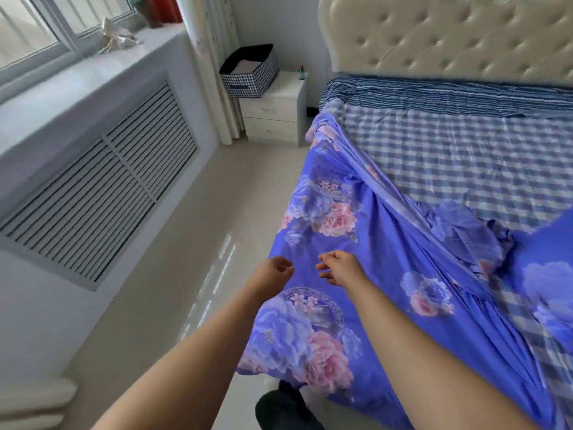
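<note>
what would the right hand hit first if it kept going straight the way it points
Most likely the sheet, draped off the bed right ahead of the right hand; depth is unclear, so it may touch already.

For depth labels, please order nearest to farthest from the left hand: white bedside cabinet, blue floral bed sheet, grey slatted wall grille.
1. Blue floral bed sheet, right beside the left hand.
2. Grey slatted wall grille, farther off, to the left.
3. White bedside cabinet, far ahead.
</note>
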Action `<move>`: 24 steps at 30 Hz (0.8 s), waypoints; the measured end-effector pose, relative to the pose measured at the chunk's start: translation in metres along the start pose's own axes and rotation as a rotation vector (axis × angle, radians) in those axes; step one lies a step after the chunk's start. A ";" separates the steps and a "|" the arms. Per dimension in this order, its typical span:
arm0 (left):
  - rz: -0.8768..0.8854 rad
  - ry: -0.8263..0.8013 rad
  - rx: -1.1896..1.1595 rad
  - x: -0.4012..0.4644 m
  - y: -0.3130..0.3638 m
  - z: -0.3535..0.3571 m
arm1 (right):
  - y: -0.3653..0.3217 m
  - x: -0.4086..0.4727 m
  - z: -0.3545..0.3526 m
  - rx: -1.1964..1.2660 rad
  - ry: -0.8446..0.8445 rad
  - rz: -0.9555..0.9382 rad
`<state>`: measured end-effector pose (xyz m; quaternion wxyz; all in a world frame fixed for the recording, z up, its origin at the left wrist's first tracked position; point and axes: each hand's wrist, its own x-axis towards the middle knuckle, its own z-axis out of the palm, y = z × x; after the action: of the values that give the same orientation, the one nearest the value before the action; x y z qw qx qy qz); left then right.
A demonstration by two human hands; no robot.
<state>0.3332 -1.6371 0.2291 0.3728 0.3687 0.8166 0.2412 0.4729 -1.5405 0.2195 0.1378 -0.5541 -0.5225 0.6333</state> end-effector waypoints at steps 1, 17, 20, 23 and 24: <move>-0.015 -0.001 0.011 0.019 -0.008 -0.017 | -0.010 0.021 0.019 -0.005 -0.003 0.025; 0.139 -0.257 0.285 0.380 -0.009 -0.219 | -0.188 0.301 0.168 0.251 0.231 0.130; 0.197 -0.300 0.355 0.455 0.012 -0.246 | -0.211 0.352 0.182 0.390 0.343 0.169; 0.258 -0.342 0.420 0.514 0.040 -0.256 | -0.232 0.389 0.185 0.466 0.404 0.224; 0.281 -0.367 0.450 0.531 0.050 -0.256 | -0.236 0.401 0.181 0.493 0.427 0.234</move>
<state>-0.0858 -1.2218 0.1882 0.3862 0.5884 0.7097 0.0330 0.0845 -1.2322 0.1586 0.3004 -0.6803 -0.2460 0.6217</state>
